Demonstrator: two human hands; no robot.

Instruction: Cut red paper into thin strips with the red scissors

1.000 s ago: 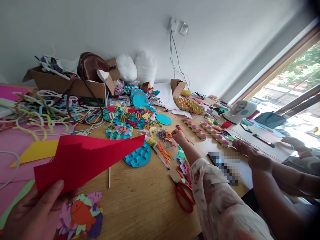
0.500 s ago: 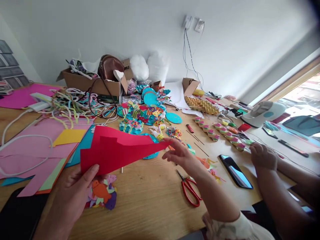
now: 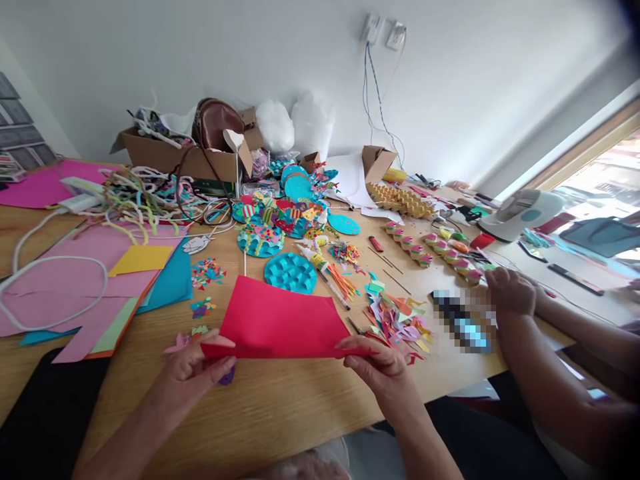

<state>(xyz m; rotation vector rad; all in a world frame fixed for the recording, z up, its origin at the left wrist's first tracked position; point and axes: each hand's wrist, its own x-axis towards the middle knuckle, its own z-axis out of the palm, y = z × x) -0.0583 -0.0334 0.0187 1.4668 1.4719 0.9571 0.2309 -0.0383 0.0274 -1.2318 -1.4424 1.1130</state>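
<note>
A sheet of red paper [image 3: 285, 317] is stretched between my two hands above the wooden table, its near edge bent over into a narrow strip. My left hand [image 3: 193, 373] pinches the left end of that strip between thumb and fingers. At the other end my right hand [image 3: 377, 367] pinches the strip the same way. Coloured paper cut-outs [image 3: 179, 343] lie partly hidden behind my left hand. Beyond the right hand only the tips of a pair of scissors [image 3: 356, 327] show. A blue round piece with a scalloped surface [image 3: 290, 272] lies just past the sheet.
Paper scraps [image 3: 397, 313] lie to the right, near a pixelated phone [image 3: 460, 320]. Another person's hand [image 3: 513, 292] rests by a row of pink-and-green folded pieces [image 3: 453, 259]. Coloured sheets [image 3: 165, 287] and a black device [image 3: 55, 407] lie left; a cardboard box [image 3: 175, 157] stands behind.
My right hand has come down and nearer, from the sheet's far tip to its near edge. The red paper has turned from slanting to level, and its near edge is now bent over.
</note>
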